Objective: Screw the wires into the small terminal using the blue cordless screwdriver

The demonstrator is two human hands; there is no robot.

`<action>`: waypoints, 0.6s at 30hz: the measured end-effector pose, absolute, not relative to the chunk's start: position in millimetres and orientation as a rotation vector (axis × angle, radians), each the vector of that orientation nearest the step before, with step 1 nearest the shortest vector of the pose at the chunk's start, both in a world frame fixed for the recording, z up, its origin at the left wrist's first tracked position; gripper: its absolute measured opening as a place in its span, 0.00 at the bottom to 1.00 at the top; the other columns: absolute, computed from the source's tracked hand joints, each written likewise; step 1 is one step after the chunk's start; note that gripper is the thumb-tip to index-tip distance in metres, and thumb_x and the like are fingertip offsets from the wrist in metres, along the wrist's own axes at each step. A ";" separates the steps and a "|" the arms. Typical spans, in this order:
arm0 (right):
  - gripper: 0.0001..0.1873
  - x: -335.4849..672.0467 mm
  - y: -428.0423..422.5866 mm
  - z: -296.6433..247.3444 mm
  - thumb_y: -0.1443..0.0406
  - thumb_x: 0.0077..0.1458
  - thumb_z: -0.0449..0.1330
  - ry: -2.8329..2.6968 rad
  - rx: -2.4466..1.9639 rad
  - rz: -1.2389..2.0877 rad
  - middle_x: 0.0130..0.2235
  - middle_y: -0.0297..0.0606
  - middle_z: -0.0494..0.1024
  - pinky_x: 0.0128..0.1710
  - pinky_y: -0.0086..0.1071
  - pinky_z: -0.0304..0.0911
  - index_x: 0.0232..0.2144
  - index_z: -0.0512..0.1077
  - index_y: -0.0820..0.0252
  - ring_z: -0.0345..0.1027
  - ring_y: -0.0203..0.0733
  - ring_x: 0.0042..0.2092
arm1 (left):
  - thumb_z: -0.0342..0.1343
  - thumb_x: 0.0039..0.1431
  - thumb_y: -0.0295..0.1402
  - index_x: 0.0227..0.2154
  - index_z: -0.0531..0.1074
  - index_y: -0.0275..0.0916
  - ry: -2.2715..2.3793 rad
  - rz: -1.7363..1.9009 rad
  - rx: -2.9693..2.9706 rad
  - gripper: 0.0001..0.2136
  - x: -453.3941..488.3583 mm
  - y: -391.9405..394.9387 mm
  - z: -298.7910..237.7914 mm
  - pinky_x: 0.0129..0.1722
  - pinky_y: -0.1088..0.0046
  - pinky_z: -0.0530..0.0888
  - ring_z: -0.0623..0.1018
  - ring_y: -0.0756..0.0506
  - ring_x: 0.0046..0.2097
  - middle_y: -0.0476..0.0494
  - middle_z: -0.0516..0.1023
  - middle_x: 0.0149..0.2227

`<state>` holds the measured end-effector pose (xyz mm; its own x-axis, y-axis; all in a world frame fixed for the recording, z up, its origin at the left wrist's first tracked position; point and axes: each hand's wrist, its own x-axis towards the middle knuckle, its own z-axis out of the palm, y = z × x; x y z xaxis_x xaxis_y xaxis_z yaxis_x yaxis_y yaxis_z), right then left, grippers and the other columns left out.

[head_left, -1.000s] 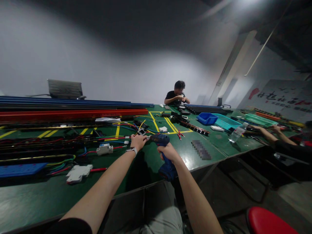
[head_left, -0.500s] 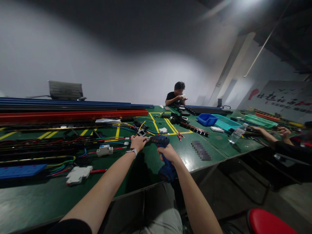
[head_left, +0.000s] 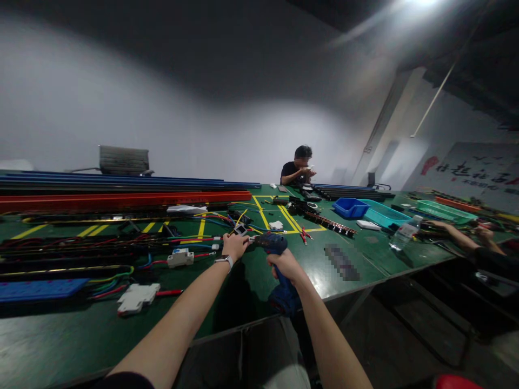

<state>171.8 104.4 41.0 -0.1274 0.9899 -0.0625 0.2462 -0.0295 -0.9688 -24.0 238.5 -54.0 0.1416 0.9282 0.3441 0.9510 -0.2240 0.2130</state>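
Note:
My right hand is wrapped around the grip of a blue cordless drill, its nose turned left toward my left hand. My left hand, wearing a watch on the wrist, is closed on a small module with a dark square face. The drill's tip meets the module's right side near my left fingers; the exact contact is too small to make out. Coloured wires run left from the module. Left of my wrist lie a white circuit breaker and a larger white breaker with a red lead.
Long wired strips and a red rail cover the left of the green table. Pliers, a blurred dark flat object, a blue bin, a turquoise tray and a bottle are on the right. Two co-workers sit nearby.
The camera has tilted slightly, so the scene sits a bit lower and farther right. Both hands keep their hold on the drill and the module, with little other movement.

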 end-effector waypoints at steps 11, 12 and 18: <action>0.03 171.0 104.2 43.2 0.68 0.41 0.57 -1.450 -1.370 1.245 0.14 0.26 0.62 0.15 0.26 0.54 0.23 0.64 0.58 0.61 0.35 0.15 | 0.42 0.65 0.52 0.43 0.77 0.54 -1.890 -0.634 -2.318 0.20 -24.9 241.4 -58.9 0.51 0.52 0.52 0.73 0.37 0.47 0.41 0.80 0.40; 0.03 171.2 104.6 42.9 0.68 0.41 0.57 -1.455 -1.369 1.243 0.14 0.26 0.62 0.15 0.26 0.53 0.22 0.64 0.58 0.61 0.35 0.14 | 0.42 0.65 0.52 0.43 0.77 0.53 -1.891 -0.635 -2.318 0.20 -25.0 241.9 -59.2 0.51 0.52 0.52 0.73 0.37 0.47 0.41 0.80 0.40; 0.03 172.5 107.1 39.1 0.68 0.42 0.57 -1.474 -1.357 1.228 0.13 0.26 0.62 0.14 0.26 0.54 0.22 0.64 0.58 0.61 0.35 0.14 | 0.43 0.65 0.53 0.42 0.78 0.54 -1.896 -0.644 -2.326 0.20 -25.3 243.0 -59.5 0.51 0.53 0.52 0.73 0.37 0.47 0.41 0.80 0.40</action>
